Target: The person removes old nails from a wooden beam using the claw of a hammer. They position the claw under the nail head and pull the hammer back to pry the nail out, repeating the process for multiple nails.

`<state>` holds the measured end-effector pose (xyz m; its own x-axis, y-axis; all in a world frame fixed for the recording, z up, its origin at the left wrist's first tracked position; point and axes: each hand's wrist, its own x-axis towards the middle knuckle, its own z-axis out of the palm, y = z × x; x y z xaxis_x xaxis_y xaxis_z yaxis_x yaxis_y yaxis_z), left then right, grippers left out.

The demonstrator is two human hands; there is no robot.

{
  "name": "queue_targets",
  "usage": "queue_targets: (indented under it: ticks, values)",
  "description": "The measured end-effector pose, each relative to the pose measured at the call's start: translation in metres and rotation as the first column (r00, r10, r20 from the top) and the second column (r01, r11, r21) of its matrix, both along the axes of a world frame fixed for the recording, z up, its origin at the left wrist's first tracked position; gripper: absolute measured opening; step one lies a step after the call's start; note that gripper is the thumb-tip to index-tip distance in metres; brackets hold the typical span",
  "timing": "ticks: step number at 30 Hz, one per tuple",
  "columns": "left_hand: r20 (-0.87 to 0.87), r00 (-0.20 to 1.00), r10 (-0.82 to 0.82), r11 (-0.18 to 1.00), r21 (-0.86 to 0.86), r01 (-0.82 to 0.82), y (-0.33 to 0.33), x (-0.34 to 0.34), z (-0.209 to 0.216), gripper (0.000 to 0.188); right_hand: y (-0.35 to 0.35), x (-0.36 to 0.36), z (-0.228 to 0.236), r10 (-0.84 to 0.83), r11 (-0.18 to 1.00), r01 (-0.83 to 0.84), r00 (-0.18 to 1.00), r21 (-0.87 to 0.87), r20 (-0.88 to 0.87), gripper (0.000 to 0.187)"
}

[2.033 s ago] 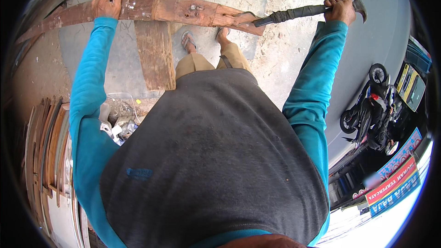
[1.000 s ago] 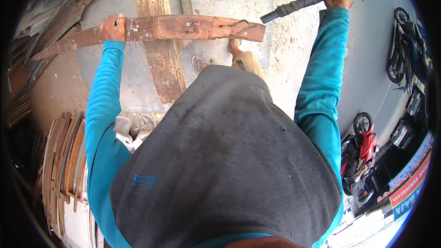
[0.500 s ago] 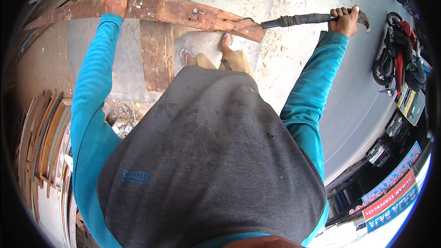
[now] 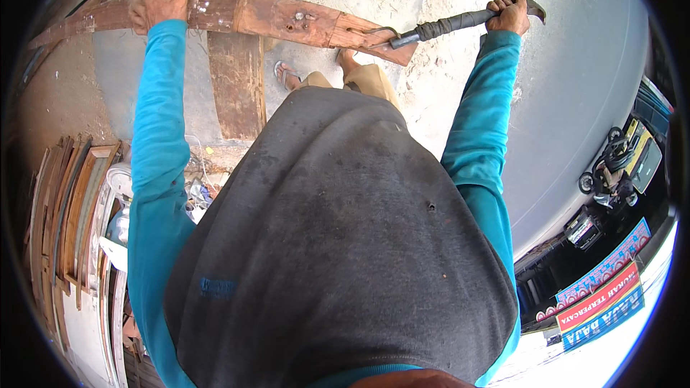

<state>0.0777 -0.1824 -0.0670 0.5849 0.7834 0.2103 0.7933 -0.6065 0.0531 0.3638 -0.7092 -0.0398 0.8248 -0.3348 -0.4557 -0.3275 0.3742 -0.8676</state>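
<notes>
The curved wooden plank lay crosswise in front of the person, passing over a flat board on the floor; from above, it was hard to tell whether the two touched. The right hand's fingers were wrapped firmly around a black-handled tool, close to its hooked metal head, so the handle's butt pointed at the plank's right end, overlapping it beside a bent metal piece. The left hand lay over the plank well to the left; its fingers were blurred, and whether they closed around the wood could not be told. Handled well, the plank probably wanted firm weight from that left palm, since the contact lay far off at the other end and could have made it twist. Keeping the butt in line with the metal, with short, controlled strokes, seemed safer than wide swings, as a slip could have reached the right foot just beside the plank's near edge.
</notes>
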Motion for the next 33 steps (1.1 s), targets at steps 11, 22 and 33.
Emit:
queue_targets:
  ticks: [11, 22, 33]
  values:
    - [0.204, 0.573, 0.794, 0.397, -0.888, -0.232, -0.004, 0.008, -0.004, 0.139, 0.01, 0.01, -0.011, 0.004, 0.992, -0.027, 0.984, -0.126, -0.176, 0.025]
    - [0.263, 0.635, 0.726, 0.595, -0.702, -0.39, 0.0, -0.005, -0.004, 0.139, -0.012, 0.018, -0.052, -0.032, 0.99, -0.027, 0.907, -0.136, -0.419, 0.019]
    - [0.252, 0.659, 0.708, 0.611, -0.686, -0.394, 0.023, -0.021, -0.025, 0.137, -0.009, 0.018, -0.097, 0.022, 1.0, -0.016, 0.899, 0.019, -0.438, 0.018]
